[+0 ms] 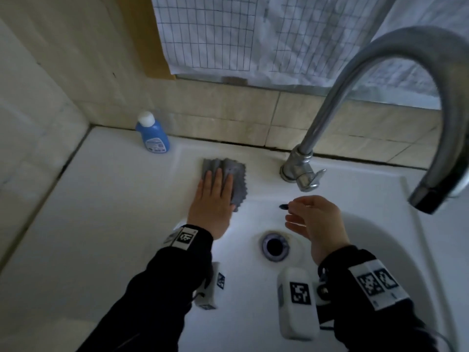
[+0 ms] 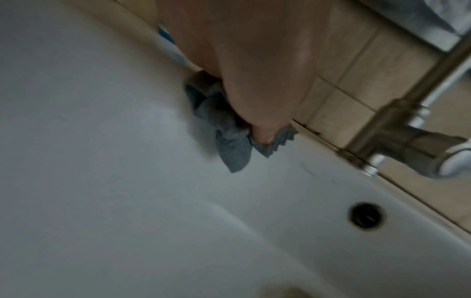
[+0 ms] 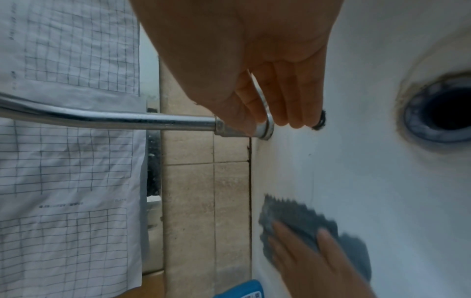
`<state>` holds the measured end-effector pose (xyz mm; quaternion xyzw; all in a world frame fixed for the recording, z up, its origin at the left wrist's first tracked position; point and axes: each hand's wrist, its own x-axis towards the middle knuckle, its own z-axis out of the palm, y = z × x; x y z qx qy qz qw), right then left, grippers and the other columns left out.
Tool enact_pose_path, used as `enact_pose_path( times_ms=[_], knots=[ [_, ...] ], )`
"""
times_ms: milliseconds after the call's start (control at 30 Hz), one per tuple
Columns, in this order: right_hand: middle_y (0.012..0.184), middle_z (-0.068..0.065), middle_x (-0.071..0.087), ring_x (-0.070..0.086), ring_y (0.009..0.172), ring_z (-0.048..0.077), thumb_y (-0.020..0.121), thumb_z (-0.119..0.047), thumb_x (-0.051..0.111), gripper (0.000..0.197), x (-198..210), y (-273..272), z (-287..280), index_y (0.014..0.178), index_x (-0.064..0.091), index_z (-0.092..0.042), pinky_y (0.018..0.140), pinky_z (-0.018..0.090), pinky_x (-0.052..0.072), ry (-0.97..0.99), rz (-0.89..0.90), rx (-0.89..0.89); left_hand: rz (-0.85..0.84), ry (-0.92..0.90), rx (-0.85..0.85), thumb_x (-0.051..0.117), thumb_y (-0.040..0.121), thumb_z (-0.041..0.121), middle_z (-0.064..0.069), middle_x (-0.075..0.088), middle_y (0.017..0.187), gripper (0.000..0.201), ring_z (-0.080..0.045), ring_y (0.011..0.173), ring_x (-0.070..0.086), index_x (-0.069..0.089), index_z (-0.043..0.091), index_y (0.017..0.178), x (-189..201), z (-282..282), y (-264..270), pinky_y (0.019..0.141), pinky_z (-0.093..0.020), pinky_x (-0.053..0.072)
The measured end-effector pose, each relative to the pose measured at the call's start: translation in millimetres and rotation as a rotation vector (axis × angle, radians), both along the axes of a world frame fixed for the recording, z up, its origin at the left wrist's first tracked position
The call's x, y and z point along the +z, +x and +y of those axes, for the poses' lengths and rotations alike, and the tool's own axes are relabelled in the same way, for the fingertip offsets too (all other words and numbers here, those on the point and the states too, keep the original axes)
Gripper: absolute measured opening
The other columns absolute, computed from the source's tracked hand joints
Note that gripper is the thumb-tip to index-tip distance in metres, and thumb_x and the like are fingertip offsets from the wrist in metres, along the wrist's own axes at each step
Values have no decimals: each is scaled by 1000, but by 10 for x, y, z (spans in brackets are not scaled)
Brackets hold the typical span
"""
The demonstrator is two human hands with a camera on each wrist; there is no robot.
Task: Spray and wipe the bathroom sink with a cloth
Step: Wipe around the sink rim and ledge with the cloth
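A grey cloth [image 1: 232, 175] [image 2: 230, 145] [image 3: 293, 213] lies on the white sink's [image 1: 114, 212] back ledge, left of the tap. My left hand [image 1: 215, 196] [image 3: 305, 252] presses flat on the cloth with straight fingers. My right hand [image 1: 304, 212] [image 3: 267, 100] hovers over the basin just below the tap base, fingers loosely bent and holding nothing. A blue bottle with a white cap [image 1: 151, 133] [image 3: 242, 288] stands at the back left of the ledge, away from both hands.
A tall curved chrome tap [image 1: 299, 168] [image 2: 397, 131] [image 3: 127, 119] rises at the back and arches over to the right. The drain [image 1: 275, 246] [image 3: 441, 113] sits in the basin, with an overflow hole [image 1: 283, 206] [image 2: 365, 215] above it. Tiled walls close in the back and left.
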<state>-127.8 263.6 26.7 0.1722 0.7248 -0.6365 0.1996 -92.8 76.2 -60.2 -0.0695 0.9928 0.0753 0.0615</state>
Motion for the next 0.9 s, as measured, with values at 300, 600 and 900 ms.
enact_pose_path(
  times_ms=[300,600,900],
  knots=[
    [75,13,57,56,69,25,82,-4,56,7,-14,152,333,75,57,-6,74,40,53,-7,-15,-5,-69,-81,225,47,84,32,-36,36,142,67,-55,131,33,35,-7,137,13,-481,744,107,-62,29],
    [67,11,54,51,59,23,82,0,55,13,39,173,797,71,55,-6,59,31,48,-57,-15,-102,-51,-40,283,57,88,16,-37,23,148,68,-54,136,20,23,-11,141,29,-204,683,114,-60,17],
    [67,11,52,50,57,21,82,3,53,15,61,131,1388,71,54,-7,52,24,48,-64,12,-217,-55,-56,-87,48,91,27,-27,7,156,75,-42,145,3,7,-4,146,-48,862,-154,121,-51,6]
  ],
)
